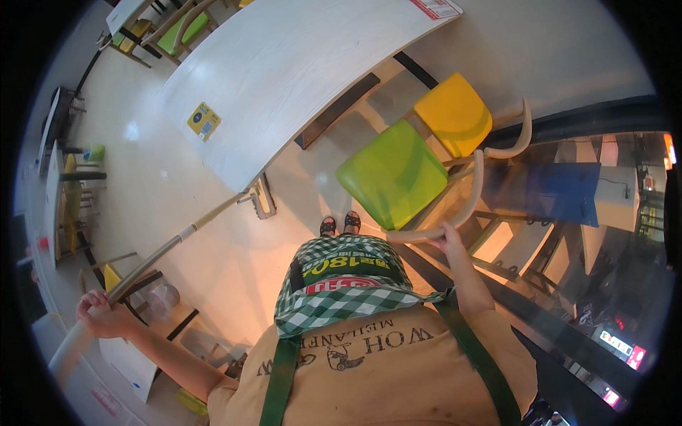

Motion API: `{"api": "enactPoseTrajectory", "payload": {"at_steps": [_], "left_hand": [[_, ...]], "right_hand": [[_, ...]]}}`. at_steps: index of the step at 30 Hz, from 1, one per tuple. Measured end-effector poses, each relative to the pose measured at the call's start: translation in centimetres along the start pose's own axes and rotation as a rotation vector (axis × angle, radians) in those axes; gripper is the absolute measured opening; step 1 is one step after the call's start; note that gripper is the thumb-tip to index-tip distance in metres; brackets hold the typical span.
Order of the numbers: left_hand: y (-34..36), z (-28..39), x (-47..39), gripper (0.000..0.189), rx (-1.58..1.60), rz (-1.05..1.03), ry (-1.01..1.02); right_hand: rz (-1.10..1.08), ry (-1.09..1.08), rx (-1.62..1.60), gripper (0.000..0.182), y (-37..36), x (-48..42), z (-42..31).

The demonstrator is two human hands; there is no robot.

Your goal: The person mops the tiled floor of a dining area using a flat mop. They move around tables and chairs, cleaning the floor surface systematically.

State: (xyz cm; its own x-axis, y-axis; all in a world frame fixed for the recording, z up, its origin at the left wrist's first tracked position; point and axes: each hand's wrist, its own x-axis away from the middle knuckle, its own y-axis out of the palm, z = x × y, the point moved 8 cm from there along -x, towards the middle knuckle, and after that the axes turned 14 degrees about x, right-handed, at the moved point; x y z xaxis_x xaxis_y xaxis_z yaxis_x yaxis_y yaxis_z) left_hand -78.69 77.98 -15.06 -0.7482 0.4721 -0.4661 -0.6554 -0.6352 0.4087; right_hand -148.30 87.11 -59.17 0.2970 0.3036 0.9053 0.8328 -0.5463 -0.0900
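Observation:
At the left, my left hand (pixel 96 311) is closed around the pole (pixel 160 250) of a long-handled floor-cleaning tool. Its light flat head (pixel 262 199) rests on the floor by the near corner of the white table; whether it is a mop or a broom I cannot tell. My right hand (pixel 447 238) grips the end of the curved wooden backrest (pixel 471 205) of a chair with a green seat (pixel 394 173). That chair stands right of my feet, close beside another with a yellow seat (pixel 455 114).
A long white table (pixel 277 69) spans the space ahead, with a yellow printed card (pixel 203 121) on it. A dark-framed window (pixel 565 298) runs along the right. More tables and chairs stand at the left, with a clear plastic bag (pixel 162 298) near my left arm.

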Motion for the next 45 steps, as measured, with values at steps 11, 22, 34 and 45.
{"api": "enactPoseTrajectory", "payload": {"at_steps": [11,22,34,45], "left_hand": [[-6.3,-1.4,-4.9,0.017,0.073,0.07,-0.127],[-8.5,-1.1,-6.0,0.016,0.092,0.094,-0.041],[-4.6,-1.8,-5.1,0.015,-0.353,0.015,0.024],[10.1,5.8,8.0,0.021,-0.872,0.272,0.466]], "right_hand": [[-0.027,-0.196,0.043,0.032,14.0,-0.2,-8.4],[-0.509,-0.071,0.084,0.042,18.8,-6.3,-3.2],[0.197,-0.179,0.142,0.03,-16.2,-14.1,-17.5],[0.02,-0.112,-0.191,0.04,-24.1,-23.0,-29.2]]}}
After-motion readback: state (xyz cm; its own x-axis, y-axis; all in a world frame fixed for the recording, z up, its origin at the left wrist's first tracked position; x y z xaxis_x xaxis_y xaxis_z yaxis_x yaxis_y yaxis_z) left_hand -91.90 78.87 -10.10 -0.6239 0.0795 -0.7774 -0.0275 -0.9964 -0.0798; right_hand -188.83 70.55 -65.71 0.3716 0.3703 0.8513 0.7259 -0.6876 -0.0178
